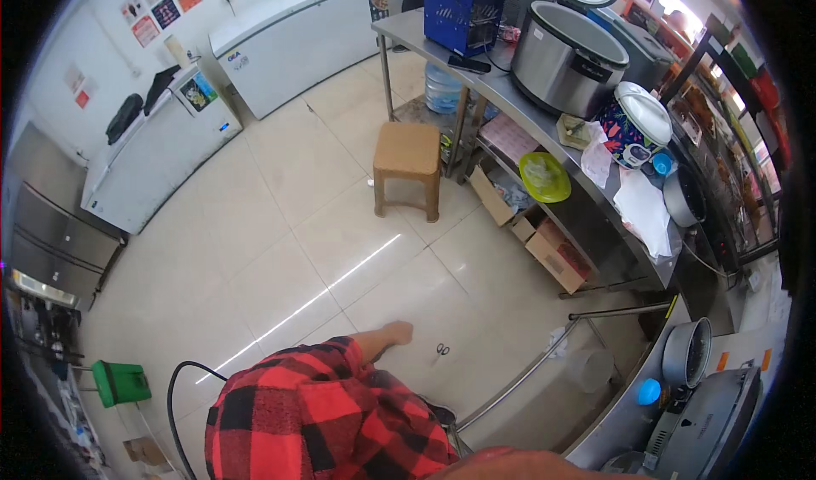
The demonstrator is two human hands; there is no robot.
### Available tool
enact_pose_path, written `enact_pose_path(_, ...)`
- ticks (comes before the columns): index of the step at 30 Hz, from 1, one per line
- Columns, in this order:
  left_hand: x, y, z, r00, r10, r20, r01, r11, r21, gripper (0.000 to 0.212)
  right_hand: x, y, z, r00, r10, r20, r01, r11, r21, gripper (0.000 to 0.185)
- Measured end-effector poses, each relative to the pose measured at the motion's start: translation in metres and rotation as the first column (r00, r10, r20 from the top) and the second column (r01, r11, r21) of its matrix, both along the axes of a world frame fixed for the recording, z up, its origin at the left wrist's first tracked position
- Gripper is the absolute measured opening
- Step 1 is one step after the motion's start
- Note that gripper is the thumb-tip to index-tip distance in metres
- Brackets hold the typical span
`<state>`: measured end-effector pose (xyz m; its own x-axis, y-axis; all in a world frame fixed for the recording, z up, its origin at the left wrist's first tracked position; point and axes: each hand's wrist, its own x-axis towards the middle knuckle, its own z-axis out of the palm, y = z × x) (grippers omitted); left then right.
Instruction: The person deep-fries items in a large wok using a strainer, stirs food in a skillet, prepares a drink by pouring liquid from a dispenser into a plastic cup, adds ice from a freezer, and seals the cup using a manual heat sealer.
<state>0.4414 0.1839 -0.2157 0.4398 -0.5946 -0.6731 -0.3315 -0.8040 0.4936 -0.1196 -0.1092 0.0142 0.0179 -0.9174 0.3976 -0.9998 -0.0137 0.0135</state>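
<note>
My left hand (398, 332), at the end of a red and black checked sleeve, hangs over the tiled floor at lower centre. Its fingers look curled, but whether anything is inside them cannot be seen. Just right of it, a pair of scissors (441, 350) with dark finger loops lies on the floor. Bare skin, large and blurred, crosses the bottom edge right of centre; it may be my right hand or arm, and no fingers can be made out. Part of a dark shoe (440, 410) shows beside the checked clothing.
A brown plastic stool (407, 151) stands ahead. On the right, a steel table (510, 88) bears a large cooker (567, 59), with open cardboard boxes (554, 257) beneath. A metal tube frame (523, 378) runs near the lower right counter. Chest freezers (299, 46) line the far wall; a green bin (121, 383) is left.
</note>
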Motion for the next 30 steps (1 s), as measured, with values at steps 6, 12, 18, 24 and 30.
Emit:
enact_pose_path(6,0.013,-0.004,0.047,0.993,-0.115,-0.029,0.113,0.991,-0.066,0.029,0.001,-0.003,0.008,0.983,0.012,-0.182,-0.003,0.999,0.050,0.022)
enact_pose_path(12,0.023,0.015,0.030,0.974,-0.212,-0.080,0.221,0.967,0.126,0.030,0.017,0.012,0.032,0.863,0.076,-0.499,-0.099,0.995,-0.021,0.023)
enact_pose_path(18,0.066,0.070,0.018,0.948,-0.296,-0.119,0.305,0.950,0.063,0.033,0.003,0.014,0.013,0.667,0.117,-0.736,-0.382,0.902,-0.203,0.024)
enact_pose_path(24,0.113,0.214,-0.009,0.817,-0.477,-0.323,0.545,0.821,0.168,0.031,0.035,0.019,0.036,0.732,0.090,-0.676,-0.028,0.994,0.102,0.028)
enact_pose_path(30,0.116,0.339,0.092,0.941,-0.032,-0.338,-0.011,0.992,-0.123,0.033,0.062,0.047,0.024,0.934,0.047,-0.353,-0.017,0.996,0.087,0.030)
